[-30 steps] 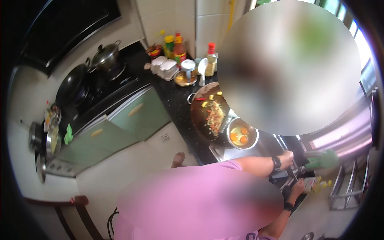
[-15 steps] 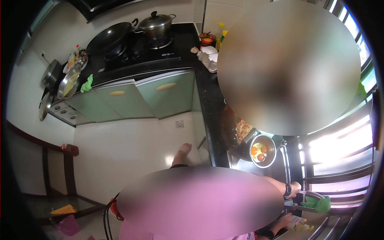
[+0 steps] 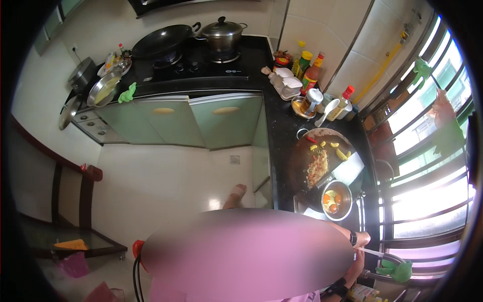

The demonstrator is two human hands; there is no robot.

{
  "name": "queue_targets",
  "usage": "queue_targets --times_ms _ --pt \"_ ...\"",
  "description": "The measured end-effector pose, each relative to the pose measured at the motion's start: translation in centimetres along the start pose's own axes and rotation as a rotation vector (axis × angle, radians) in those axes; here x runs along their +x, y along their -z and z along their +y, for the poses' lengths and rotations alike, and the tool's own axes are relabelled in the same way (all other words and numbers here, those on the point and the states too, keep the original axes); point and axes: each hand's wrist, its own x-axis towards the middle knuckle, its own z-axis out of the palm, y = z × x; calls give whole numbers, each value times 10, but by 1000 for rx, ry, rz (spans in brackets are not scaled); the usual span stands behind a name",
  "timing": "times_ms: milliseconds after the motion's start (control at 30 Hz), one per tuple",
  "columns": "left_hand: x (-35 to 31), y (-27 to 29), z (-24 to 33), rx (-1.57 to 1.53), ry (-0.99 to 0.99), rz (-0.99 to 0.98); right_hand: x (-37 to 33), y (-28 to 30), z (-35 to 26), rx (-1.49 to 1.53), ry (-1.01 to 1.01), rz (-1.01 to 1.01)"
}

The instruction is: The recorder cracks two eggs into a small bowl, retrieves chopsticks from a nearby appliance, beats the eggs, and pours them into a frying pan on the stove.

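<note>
At the lower right, beside the curved metal faucet (image 3: pixel 392 258), my left hand (image 3: pixel 362 239) reaches out with a dark band on its wrist. Close below it, my right hand (image 3: pixel 357 261) points upward, its wrist also banded. A thin whitish streak, which looks like running water, runs between the hands and the faucet. Both hands are small here and their fingers overlap, so I cannot make out their grip. Nearest to them is a metal bowl (image 3: pixel 347 211) holding cracked eggs (image 3: pixel 331 198). A green cloth or glove (image 3: pixel 397 271) hangs at the faucet.
Beyond the bowl lie a cleaver (image 3: pixel 347 170) and a round chopping board (image 3: pixel 297 166) with chopped food (image 3: pixel 317 168). Sauce bottles (image 3: pixel 313 73) and white egg cartons (image 3: pixel 288 85) line the counter. The stove holds a wok (image 3: pixel 161 41) and a lidded pot (image 3: pixel 221 34).
My right hand has moved up close to my left hand, and a whitish streak now shows there. The view has shifted, and the chopping board and bottles show now.
</note>
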Motion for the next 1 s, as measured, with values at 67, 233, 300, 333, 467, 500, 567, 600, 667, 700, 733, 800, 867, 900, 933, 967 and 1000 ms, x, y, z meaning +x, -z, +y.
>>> queue_targets --times_ms 67,233,300,333,467,500,567,600,667,700,733,800,867,900,933,967,1000 --pt "3 21 1 -4 -79 -100 18 -45 -6 -252 15 117" --pt "-36 16 2 40 -309 -56 36 -1 -2 -1175 547 258" --pt "-11 32 -5 -432 -340 -139 68 -1 -3 -1151 446 260" --pt "-24 21 -5 -404 -312 -169 56 17 -3 -1116 333 400" --pt "-71 26 6 -99 26 46 32 -41 -13 -1064 383 555" --pt "-65 24 3 -67 1 36 33 -50 -21 -1315 530 358" --pt "-63 11 -1 -170 -29 42 13 -103 -34 -542 148 465" --pt "-60 12 -6 -234 -21 -87 6 -101 -38 -433 92 455" --pt "-48 -4 -6 -209 24 -126 -11 -105 -41 -429 108 469" --pt "-45 -14 -4 -198 29 -140 -22 -96 -35 -434 165 546" --pt "-50 -24 0 -49 31 -52 -37 -79 -25 -431 221 632" --pt "-35 -40 -4 100 23 31 -61 -11 -3 -292 142 647" --pt "11 -26 -5 970 -596 32 -48 4 1 -214 -42 743" --pt "-24 -52 -2 1045 -642 -1 -81 47 13 -246 -73 927" --pt "-23 -54 4 1476 -749 -145 -83 60 12 -250 -73 928" --pt "-30 -56 4 1460 -668 -172 -90 75 13 -245 -40 928" --pt "-38 -54 3 1440 -589 -197 -96 89 13 -244 -7 925"
